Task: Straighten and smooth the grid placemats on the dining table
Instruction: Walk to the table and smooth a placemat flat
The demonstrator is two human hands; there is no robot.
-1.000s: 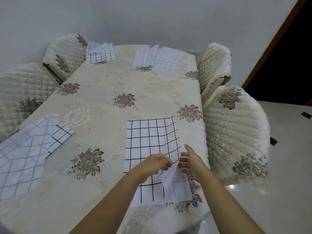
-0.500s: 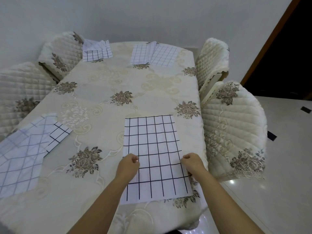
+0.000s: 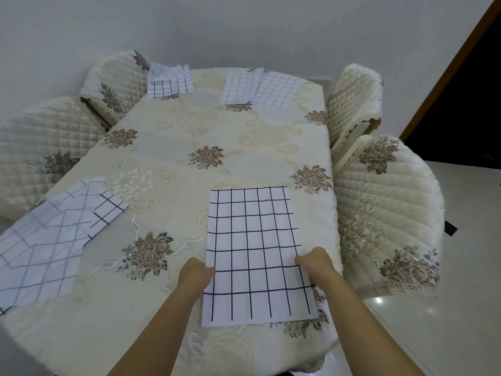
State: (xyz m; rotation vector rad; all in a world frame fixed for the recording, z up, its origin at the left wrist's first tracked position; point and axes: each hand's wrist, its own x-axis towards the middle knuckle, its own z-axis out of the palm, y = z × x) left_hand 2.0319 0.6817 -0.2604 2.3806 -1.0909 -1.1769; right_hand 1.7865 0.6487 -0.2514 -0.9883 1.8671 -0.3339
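Note:
A white placemat with a black grid (image 3: 254,248) lies flat on the near right of the dining table (image 3: 189,137). My left hand (image 3: 195,273) pinches its left edge and my right hand (image 3: 314,263) pinches its right edge, both with curled fingers. A second grid placemat (image 3: 51,240) lies folded and crooked at the left edge. Two more rumpled ones sit at the far end, one at the far left (image 3: 170,82) and one at the far middle (image 3: 260,88).
The table wears a cream floral cloth. Quilted cream chairs stand close around it: two on the right (image 3: 385,213) (image 3: 355,96) and two on the left (image 3: 40,147) (image 3: 113,82). A white wall is behind, and a glossy floor (image 3: 461,267) lies to the right.
The folded-over near right corner of the placemat has been laid flat. My hands moved apart from its middle to its left and right edges, and the mat now lies straight.

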